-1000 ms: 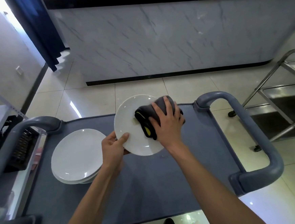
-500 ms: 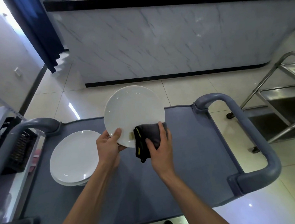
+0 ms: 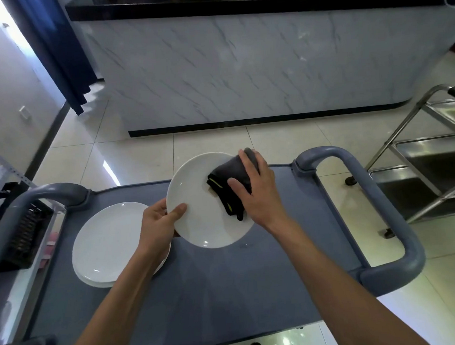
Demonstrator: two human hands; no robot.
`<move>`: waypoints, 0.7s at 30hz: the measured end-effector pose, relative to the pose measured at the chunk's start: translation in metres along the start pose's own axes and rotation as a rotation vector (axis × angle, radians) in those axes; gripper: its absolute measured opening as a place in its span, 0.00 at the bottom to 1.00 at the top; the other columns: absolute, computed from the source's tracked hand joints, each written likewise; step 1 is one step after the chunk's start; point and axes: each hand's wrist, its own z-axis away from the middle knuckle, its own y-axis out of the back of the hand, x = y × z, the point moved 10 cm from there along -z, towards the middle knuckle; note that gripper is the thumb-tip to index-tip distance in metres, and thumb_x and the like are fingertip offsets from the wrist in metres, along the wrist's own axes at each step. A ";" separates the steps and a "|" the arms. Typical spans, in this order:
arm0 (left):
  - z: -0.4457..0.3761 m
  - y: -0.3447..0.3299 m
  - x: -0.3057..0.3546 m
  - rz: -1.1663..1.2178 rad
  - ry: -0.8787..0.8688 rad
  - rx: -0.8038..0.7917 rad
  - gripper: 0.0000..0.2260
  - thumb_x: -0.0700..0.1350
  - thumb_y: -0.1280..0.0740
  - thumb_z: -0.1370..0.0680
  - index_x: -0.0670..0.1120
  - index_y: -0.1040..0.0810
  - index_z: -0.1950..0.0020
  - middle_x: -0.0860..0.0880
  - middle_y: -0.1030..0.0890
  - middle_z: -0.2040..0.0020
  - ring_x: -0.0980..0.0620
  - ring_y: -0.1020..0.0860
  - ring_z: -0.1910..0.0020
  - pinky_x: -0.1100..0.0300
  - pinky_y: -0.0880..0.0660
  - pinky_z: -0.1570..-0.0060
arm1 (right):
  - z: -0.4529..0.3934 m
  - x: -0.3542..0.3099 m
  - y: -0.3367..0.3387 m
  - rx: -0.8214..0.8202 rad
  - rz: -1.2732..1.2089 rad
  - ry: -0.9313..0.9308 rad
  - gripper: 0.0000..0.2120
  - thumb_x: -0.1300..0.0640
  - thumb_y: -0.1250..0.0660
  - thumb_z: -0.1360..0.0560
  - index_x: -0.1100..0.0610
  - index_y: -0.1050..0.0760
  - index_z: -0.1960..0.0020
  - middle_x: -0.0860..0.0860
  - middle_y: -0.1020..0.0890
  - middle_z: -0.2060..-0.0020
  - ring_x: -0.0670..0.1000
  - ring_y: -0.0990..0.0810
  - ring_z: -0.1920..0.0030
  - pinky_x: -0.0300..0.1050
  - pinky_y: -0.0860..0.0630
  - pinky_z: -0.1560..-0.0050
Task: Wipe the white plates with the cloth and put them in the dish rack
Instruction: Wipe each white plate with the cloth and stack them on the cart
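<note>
My left hand (image 3: pixel 160 221) grips the left rim of a white plate (image 3: pixel 199 210), thumb on its face, holding it tilted above the grey cart top (image 3: pixel 230 294). My right hand (image 3: pixel 258 194) holds a folded dark cloth (image 3: pixel 231 184) with a yellow-green edge and presses it against the plate's upper right part. A stack of white plates (image 3: pixel 109 244) lies on the cart to the left, partly behind my left forearm. A black dish rack (image 3: pixel 24 234) stands on a lower shelf at the far left, partly hidden by the cart handle.
Grey cart handles rise at the left (image 3: pixel 32 198) and right (image 3: pixel 387 214). A steel trolley (image 3: pixel 437 155) stands on the tiled floor to the right. A marble-fronted counter (image 3: pixel 240 68) runs across the back.
The plate has tipped back down from a more upright hold. My right hand with the cloth has moved from the plate's lower edge up to its upper right part.
</note>
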 end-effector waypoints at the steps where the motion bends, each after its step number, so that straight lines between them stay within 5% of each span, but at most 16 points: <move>1: 0.000 0.001 0.000 0.011 0.004 0.007 0.07 0.39 0.30 0.21 0.45 0.16 0.45 0.45 0.13 0.55 0.46 0.15 0.59 0.54 0.18 0.67 | 0.000 -0.001 -0.001 -0.009 -0.002 0.001 0.28 0.39 0.46 0.17 0.42 0.47 0.20 0.46 0.47 0.20 0.55 0.45 0.23 0.55 0.41 0.24; 6: 0.003 0.003 0.000 0.062 0.003 0.029 0.08 0.37 0.31 0.22 0.43 0.17 0.44 0.46 0.13 0.55 0.47 0.14 0.59 0.56 0.20 0.68 | -0.002 -0.010 0.008 0.063 -0.042 0.011 0.29 0.50 0.39 0.17 0.49 0.45 0.19 0.49 0.42 0.21 0.52 0.43 0.23 0.51 0.40 0.23; 10: 0.004 0.004 0.001 0.087 -0.018 0.032 0.07 0.37 0.31 0.22 0.45 0.17 0.46 0.47 0.13 0.56 0.48 0.15 0.60 0.57 0.20 0.68 | 0.000 -0.001 0.014 0.142 -0.165 -0.091 0.36 0.47 0.29 0.23 0.51 0.42 0.21 0.48 0.38 0.24 0.47 0.39 0.24 0.38 0.39 0.26; 14: 0.004 0.008 0.000 0.083 -0.031 0.022 0.07 0.38 0.30 0.22 0.45 0.16 0.45 0.45 0.13 0.54 0.46 0.15 0.58 0.55 0.19 0.67 | 0.001 0.008 0.016 0.151 -0.249 -0.173 0.36 0.43 0.25 0.27 0.48 0.36 0.25 0.45 0.28 0.31 0.47 0.30 0.31 0.48 0.28 0.31; 21: 0.004 0.014 -0.006 0.040 -0.043 0.012 0.06 0.40 0.29 0.23 0.45 0.16 0.46 0.43 0.13 0.52 0.43 0.15 0.56 0.55 0.19 0.64 | 0.005 0.008 0.008 0.040 -0.245 -0.200 0.39 0.47 0.23 0.29 0.47 0.37 0.23 0.46 0.27 0.31 0.46 0.28 0.33 0.43 0.28 0.33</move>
